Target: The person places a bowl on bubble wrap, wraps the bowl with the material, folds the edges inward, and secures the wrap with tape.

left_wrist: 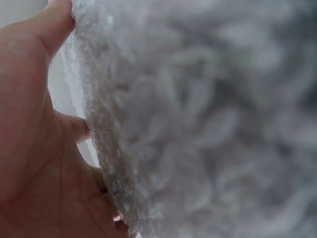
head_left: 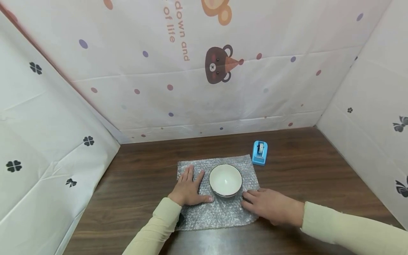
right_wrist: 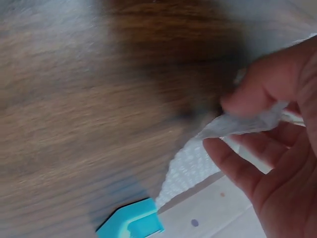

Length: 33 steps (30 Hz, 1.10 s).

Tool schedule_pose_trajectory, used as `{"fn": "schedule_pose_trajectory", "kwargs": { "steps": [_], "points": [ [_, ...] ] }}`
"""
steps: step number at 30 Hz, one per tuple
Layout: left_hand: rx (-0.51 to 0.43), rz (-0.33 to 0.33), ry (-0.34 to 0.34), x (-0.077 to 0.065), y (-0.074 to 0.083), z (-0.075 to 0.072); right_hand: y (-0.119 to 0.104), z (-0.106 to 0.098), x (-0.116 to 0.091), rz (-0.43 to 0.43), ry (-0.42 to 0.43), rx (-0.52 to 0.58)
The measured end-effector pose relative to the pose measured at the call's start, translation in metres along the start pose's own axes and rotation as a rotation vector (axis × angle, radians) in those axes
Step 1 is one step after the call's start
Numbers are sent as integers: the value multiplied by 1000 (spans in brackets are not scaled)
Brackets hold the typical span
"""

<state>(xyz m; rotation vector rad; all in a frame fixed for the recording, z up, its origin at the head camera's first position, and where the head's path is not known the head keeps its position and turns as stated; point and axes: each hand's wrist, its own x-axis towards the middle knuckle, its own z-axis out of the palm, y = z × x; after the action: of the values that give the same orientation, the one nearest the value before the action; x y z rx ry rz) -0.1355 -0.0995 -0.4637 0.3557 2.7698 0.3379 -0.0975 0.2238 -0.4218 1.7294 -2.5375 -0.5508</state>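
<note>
A white bowl (head_left: pixel 225 180) with a dark rim stands upright on a sheet of bubble wrap (head_left: pixel 220 215) spread over the table. To the bowl's left, my left hand (head_left: pixel 188 189) rests on the sheet with fingers spread, the thumb pointing toward the bowl. The left wrist view is mostly filled by blurred bubble wrap (left_wrist: pixel 124 124) beside the palm. At the sheet's right edge, my right hand (head_left: pixel 274 206) pinches the bubble wrap (right_wrist: pixel 190 166); in the right wrist view the edge lifts between thumb and fingers.
A blue tape dispenser (head_left: pixel 260 153) stands on the brown wooden table (head_left: pixel 140 173), just beyond the sheet's far right corner. White patterned sheets hang behind the table (head_left: pixel 191 102) and along both its sides.
</note>
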Motion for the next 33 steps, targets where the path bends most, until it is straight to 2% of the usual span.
{"fn": "schedule_pose_trajectory", "kwargs": {
  "steps": [2,9,16,24,27,33],
  "points": [
    [-2,-2,-3,0,0,1,3,2,0,1,-7,13],
    [0,-4,5,-1,2,1,16,2,-1,32,8,190],
    [-8,-5,2,-3,3,-2,26,-1,2,7,161,319],
    [-24,0,4,-4,3,-3,36,-8,4,-20,243,475],
    [-29,4,6,-4,2,-3,40,-11,5,-7,243,519],
    [-50,0,5,-5,4,-5,47,-17,6,60,182,602]
  ]
}}
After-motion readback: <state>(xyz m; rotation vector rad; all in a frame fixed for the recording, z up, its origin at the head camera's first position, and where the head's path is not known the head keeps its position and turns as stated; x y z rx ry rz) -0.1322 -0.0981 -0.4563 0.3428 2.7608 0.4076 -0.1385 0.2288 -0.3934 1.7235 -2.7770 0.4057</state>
